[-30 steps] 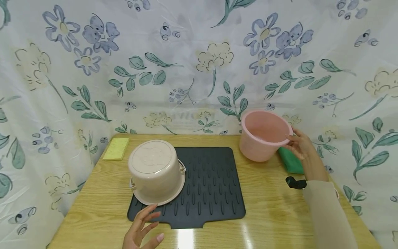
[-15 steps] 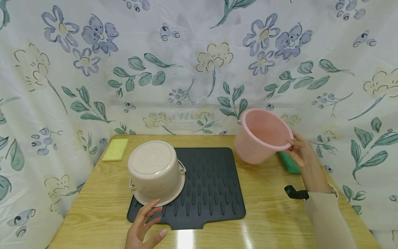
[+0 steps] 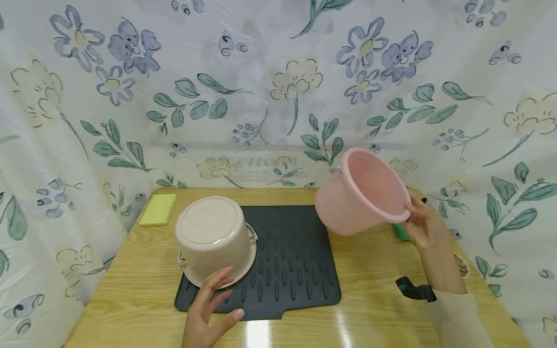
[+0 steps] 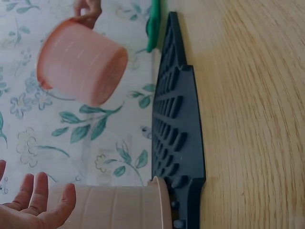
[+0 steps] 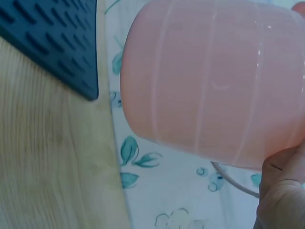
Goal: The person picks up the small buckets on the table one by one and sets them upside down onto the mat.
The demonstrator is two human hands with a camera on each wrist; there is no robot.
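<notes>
My right hand grips the rim of a pink bucket, which hangs tilted above the table with its mouth toward the right. In the right wrist view the bucket's ribbed side fills much of the frame, and part of its handle shows below. A beige bucket stands upside down on the left half of a dark drying mat. My left hand is held beside the beige bucket's near side, fingers spread and relaxed, holding nothing; whether a fingertip touches the bucket I cannot tell.
A yellow sponge cloth lies at the table's back left. Behind the right hand a green item is mostly hidden. The wooden table ends at a floral curtain along the back and sides.
My right hand has lifted the pink bucket and tilted it more, bringing it left toward the mat. My left hand has shifted slightly up and right.
</notes>
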